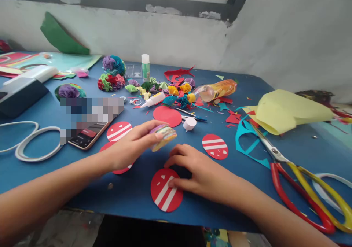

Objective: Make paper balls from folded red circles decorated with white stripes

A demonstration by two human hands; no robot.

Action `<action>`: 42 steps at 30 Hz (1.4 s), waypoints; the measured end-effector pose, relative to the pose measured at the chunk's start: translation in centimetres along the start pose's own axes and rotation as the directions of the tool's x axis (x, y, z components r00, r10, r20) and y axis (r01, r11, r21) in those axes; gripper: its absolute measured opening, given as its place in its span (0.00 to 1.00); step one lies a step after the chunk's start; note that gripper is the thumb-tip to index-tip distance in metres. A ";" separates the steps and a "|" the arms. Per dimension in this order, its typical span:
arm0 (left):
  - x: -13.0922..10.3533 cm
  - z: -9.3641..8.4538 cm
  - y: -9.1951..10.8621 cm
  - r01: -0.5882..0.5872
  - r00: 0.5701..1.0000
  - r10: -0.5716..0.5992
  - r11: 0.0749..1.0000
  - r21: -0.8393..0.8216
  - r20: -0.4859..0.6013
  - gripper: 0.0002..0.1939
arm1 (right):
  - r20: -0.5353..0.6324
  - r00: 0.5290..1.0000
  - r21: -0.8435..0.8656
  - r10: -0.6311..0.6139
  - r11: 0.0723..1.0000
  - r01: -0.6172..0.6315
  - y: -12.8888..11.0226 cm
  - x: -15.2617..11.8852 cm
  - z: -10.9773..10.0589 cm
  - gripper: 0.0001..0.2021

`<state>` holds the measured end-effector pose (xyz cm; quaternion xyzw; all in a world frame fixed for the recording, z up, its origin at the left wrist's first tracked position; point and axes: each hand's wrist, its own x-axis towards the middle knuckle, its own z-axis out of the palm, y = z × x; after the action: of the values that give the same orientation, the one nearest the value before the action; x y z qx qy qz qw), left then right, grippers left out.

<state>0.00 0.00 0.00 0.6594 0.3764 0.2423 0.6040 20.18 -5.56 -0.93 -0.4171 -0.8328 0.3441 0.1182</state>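
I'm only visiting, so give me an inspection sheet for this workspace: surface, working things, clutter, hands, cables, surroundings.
Surface: blue table, red discs lying on it.
Working things: multicoloured round piece, held off the table; striped red disc, lying flat.
Clutter: paper scraps, glue stick, bottle on its side, phone, large scissors.
Left hand: grips the multicoloured round piece between thumb and fingers.
Right hand: fingers curled, thumb over the striped red disc.
Cables: white loops at left, apparently cable; connection unclear.
Surroundings: pale wall, dark frame above.
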 end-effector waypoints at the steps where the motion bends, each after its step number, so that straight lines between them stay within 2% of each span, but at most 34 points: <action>1: 0.1 0.0 0.1 0.057 0.998 -0.054 0.993 -0.101 0.030 0.18 | 0.002 1.000 0.008 0.001 1.000 -0.002 -0.1 0.0 0.0 0.12; 4: 0.4 0.0 0.2 0.227 0.973 -0.206 0.941 -0.253 0.108 0.21 | -0.002 1.000 0.049 -0.002 0.999 0.002 -0.2 0.0 -0.1 0.10; 8: 0.3 0.2 0.6 0.361 0.932 -0.354 0.905 -0.226 0.074 0.24 | 0.042 0.999 0.128 -0.016 0.992 0.011 -0.4 -0.1 -0.3 0.06; 11: 0.1 0.2 1.0 0.367 0.930 -0.344 0.892 -0.265 0.132 0.17 | 0.105 0.994 0.189 -0.009 0.982 -0.011 -0.6 -0.2 -0.7 0.07; 14: 0.1 -0.1 1.3 0.403 0.912 -0.344 0.849 -0.342 0.223 0.21 | 0.134 0.991 0.293 -0.010 0.956 -0.030 -0.9 -0.4 -1.0 0.08; 16: 0.2 -0.4 1.4 0.425 0.902 -0.348 0.825 -0.373 0.257 0.21 | 0.137 0.991 0.388 0.002 0.920 -0.056 -0.9 -0.6 -1.2 0.08; 20: 0.1 -0.5 1.3 0.421 0.900 -0.341 0.843 -0.334 0.272 0.12 | 0.104 0.994 0.549 0.037 0.831 -0.089 -0.8 -0.9 -1.5 0.10; 24: 0.0 -0.3 1.3 0.418 0.898 -0.342 0.859 -0.296 0.277 0.12 | 0.054 0.997 0.639 0.053 0.766 -0.076 -0.8 -1.0 -1.7 0.08; 34: 0.0 -0.4 1.0 0.364 0.918 -0.309 0.906 -0.217 0.251 0.11 | 0.083 0.994 0.646 0.076 0.756 -0.112 -0.8 -1.0 -1.5 0.09; 37: -0.2 -0.1 1.2 0.310 0.938 -0.292 0.948 -0.072 0.187 0.14 | 0.054 0.994 0.675 0.096 0.730 -0.107 -0.8 -1.0 -1.4 0.10; 39: -0.3 0.1 1.2 0.217 0.963 -0.236 0.966 0.142 0.132 0.17 | 0.017 0.992 0.694 0.127 0.712 -0.103 -0.7 -0.9 -1.4 0.11; 42: -0.5 0.3 0.9 0.043 0.987 -0.110 0.877 0.478 0.114 0.18 | -0.059 0.983 0.743 0.172 0.666 -0.072 -0.4 -0.6 -1.3 0.12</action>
<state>0.10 -0.52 0.89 0.7868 0.4073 0.0728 0.4580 20.95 -5.59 0.41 -0.4092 -0.5844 0.6311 0.3046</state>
